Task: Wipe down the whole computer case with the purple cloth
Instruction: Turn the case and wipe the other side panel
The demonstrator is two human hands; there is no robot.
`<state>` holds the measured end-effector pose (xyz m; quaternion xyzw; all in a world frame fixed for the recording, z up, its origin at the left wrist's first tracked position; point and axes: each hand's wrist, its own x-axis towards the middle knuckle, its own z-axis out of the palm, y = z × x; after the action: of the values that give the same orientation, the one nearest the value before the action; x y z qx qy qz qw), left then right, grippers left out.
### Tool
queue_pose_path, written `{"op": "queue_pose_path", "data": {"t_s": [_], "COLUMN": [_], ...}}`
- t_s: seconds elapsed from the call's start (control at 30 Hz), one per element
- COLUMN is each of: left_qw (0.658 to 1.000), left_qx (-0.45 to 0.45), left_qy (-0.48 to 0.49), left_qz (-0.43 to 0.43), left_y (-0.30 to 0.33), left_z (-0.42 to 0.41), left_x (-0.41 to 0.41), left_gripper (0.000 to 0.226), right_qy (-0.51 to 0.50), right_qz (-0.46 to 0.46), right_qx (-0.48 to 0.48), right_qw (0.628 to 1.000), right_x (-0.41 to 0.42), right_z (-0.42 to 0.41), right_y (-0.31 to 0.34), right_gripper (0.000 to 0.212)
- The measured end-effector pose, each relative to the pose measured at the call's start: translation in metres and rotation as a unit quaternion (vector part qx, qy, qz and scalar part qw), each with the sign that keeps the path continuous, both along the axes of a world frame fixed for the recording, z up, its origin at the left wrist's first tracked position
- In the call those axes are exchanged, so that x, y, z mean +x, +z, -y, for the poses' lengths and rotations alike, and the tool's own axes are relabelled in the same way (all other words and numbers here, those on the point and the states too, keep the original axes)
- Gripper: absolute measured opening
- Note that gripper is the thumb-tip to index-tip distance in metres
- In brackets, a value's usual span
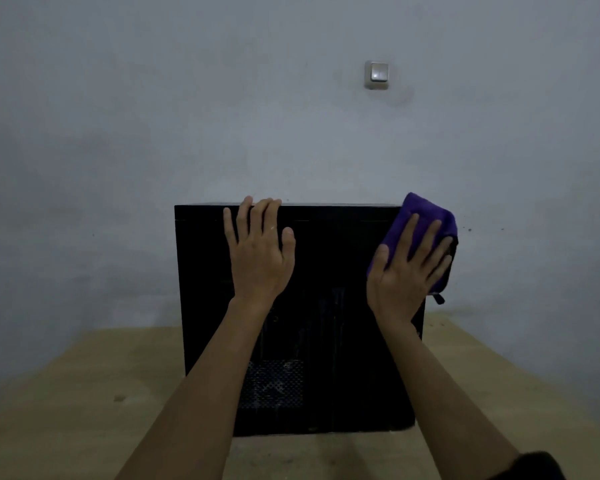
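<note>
Table [84, 393]: light wooden top, running the full width of the lower view; small dark speck on its left part.

Computer case [343, 358]: black, box-shaped, standing upright on the table at centre, against the wall. Large side panel faces the camera; a perforated vent patch sits low on the panel, left of centre. Faint streaks on the panel; the dim light hides finer detail.

Left hand [258, 252]: laid flat on the upper left part of the case's facing panel, fingers straight and slightly spread, tips reaching the top edge, thumb out to the right. It grips nothing. Bare forearm runs down to the lower left of the view.

Right hand [407, 268]: pressed flat on the purple cloth, fingers straight and spread, pointing up and right. Not curled round the cloth. A dark sleeve edge shows at the bottom right corner.

Purple cloth [421, 211]: folded pad, held against the upper right corner of the case, under the right hand. It overhangs the case's right edge and rises just above its top edge. A small dark tag hangs from its lower right end.

Wall [118, 133]: plain, pale grey-blue, behind the case.

Light switch [377, 74]: white, square, on the wall well above the case, right of centre.
</note>
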<state>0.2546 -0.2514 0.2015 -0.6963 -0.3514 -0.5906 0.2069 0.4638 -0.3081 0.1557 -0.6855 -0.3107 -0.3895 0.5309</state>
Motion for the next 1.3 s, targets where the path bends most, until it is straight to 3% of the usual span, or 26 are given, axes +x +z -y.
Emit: {"op": "queue_pose_path", "data": {"t_s": [0.1,0.27,0.37,0.5,0.67,0.77,0.87,0.97,1.03,1.13,1.23,1.3], "left_qw": [1.0,1.0,0.999,1.0,1.0,1.0,0.999,0.995,0.994,0.997,0.999,0.999], "left_qx": [-0.005,0.003,0.008,0.003,0.003,0.006,0.016,0.042,0.045,0.022,0.004,-0.001], "left_qy": [0.001,0.021,0.032,0.021,0.006,0.009,0.023,0.045,0.045,0.029,0.014,0.014], "left_qz": [0.008,-0.002,-0.015,-0.017,-0.003,-0.004,-0.029,-0.077,-0.089,-0.068,-0.049,-0.042], "left_y": [0.001,0.001,0.0,-0.001,0.0,0.002,0.003,0.005,0.005,0.003,0.001,0.002], "left_z": [0.001,-0.001,-0.004,-0.003,-0.002,-0.001,-0.003,-0.008,-0.01,-0.006,-0.002,-0.001], "left_x": [0.003,-0.001,-0.006,-0.004,-0.001,-0.002,-0.012,-0.028,-0.03,-0.02,-0.013,-0.011], "left_gripper": [0.048,0.049,0.05,0.051,0.05,0.05,0.05,0.049,0.049,0.049,0.05,0.051], "right_qy": [0.002,0.056,0.061,0.023,0.003,0.034,0.074,0.066,0.048,0.016,0.009,0.017], "right_qz": [0.021,0.205,0.258,0.167,0.01,0.113,0.279,0.342,0.286,0.121,0.018,0.009], "right_qx": [-0.005,-0.091,-0.084,-0.033,-0.003,-0.052,-0.115,-0.122,-0.093,-0.047,-0.036,-0.032], "right_qw": [1.0,0.973,0.961,0.985,1.0,0.992,0.95,0.93,0.952,0.991,0.999,0.999], "right_x": [-0.026,-0.063,-0.037,-0.001,-0.037,-0.069,-0.07,-0.038,-0.013,-0.001,-0.026,-0.049], "right_z": [-0.008,-0.014,-0.008,0.003,-0.01,-0.02,-0.016,-0.007,-0.001,0.005,-0.003,-0.011], "right_y": [0.002,-0.012,-0.011,-0.012,0.001,-0.004,-0.016,-0.017,-0.025,-0.037,-0.034,-0.033], "right_gripper": [0.066,0.065,0.067,0.068,0.067,0.066,0.066,0.068,0.068,0.067,0.068,0.068]}}
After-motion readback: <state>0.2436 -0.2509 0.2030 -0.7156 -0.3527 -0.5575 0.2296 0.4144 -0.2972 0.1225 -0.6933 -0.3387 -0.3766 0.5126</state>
